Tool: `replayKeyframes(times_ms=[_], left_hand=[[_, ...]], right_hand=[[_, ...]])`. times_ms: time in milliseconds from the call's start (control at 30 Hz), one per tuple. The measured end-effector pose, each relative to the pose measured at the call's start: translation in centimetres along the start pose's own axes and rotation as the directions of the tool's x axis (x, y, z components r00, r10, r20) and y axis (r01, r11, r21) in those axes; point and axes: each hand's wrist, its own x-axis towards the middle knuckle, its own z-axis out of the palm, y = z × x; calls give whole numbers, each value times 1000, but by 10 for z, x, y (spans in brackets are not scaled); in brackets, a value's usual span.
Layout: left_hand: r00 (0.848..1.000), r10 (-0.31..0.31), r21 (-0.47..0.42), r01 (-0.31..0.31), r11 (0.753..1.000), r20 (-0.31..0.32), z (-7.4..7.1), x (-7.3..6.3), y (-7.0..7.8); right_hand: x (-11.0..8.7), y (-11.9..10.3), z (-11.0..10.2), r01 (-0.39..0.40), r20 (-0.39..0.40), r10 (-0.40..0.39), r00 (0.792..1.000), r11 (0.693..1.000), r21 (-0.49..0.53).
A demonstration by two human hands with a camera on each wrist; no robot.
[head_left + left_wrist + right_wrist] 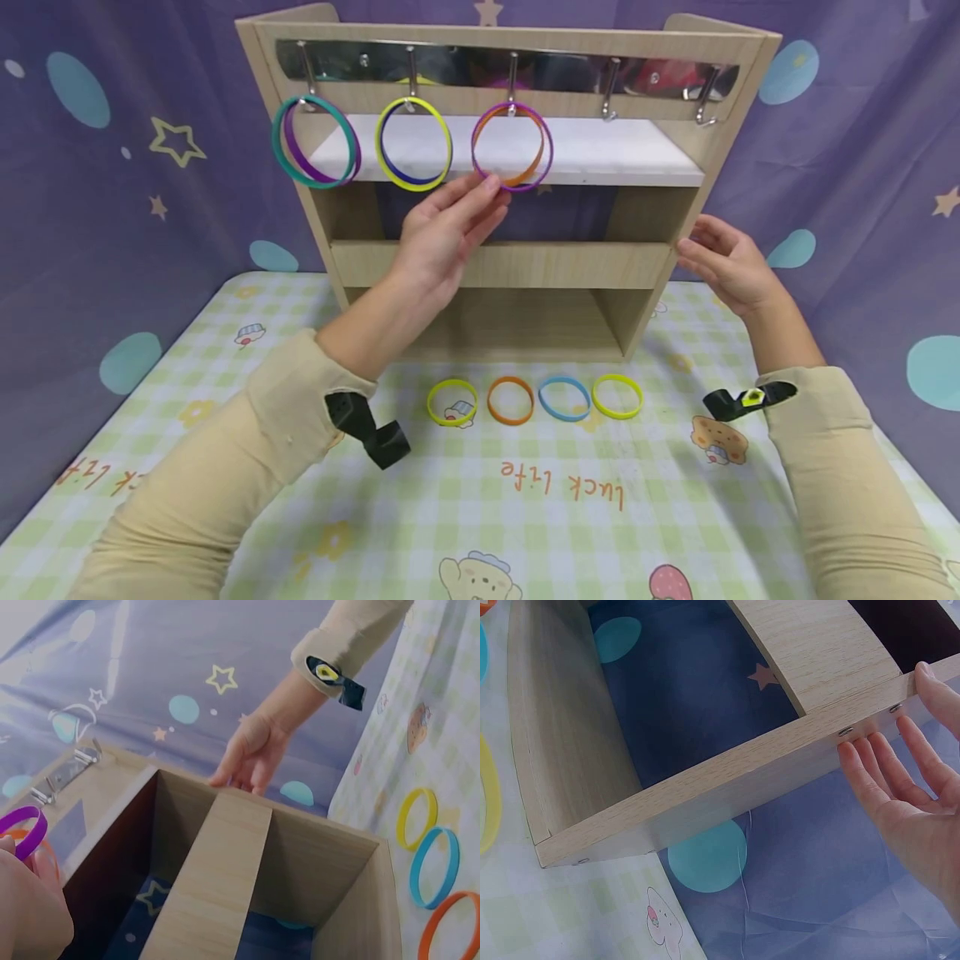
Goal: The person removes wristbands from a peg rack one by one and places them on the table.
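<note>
A thin purple silicone wristband [551, 150] is at the third hook of a wooden rack [502, 265], overlapping an orange wristband [538, 154]. My left hand [450, 229] pinches the purple band at its lower edge; in the left wrist view that hand [34, 907] is partly cut off. My right hand [727, 262] rests against the rack's right side, its thumb at the front edge and its fingers on the outer face, as the right wrist view shows. Teal wristband [277, 142] and purple band hang on the first hook, yellow wristband [448, 142] and blue on the second.
On the checked tablecloth [570, 533] before the rack lie a yellow-green band [429, 404], an orange band [491, 408], a light blue band [542, 404] and another yellow-green band [640, 400]. Two bare hooks [611, 87] are at the right. A purple patterned curtain [150, 225] stands behind.
</note>
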Motion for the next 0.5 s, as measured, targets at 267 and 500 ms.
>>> replayKeyframes(times_ms=[267, 500], left_hand=[[999, 34, -24, -34, 999, 4, 8, -5, 3], [997, 70, -47, -69, 997, 36, 11, -9, 8]], right_hand=[[1, 0, 0, 5, 9, -5, 1000, 999, 39], [0, 0, 0, 13, 4, -13, 1000, 1000, 27]])
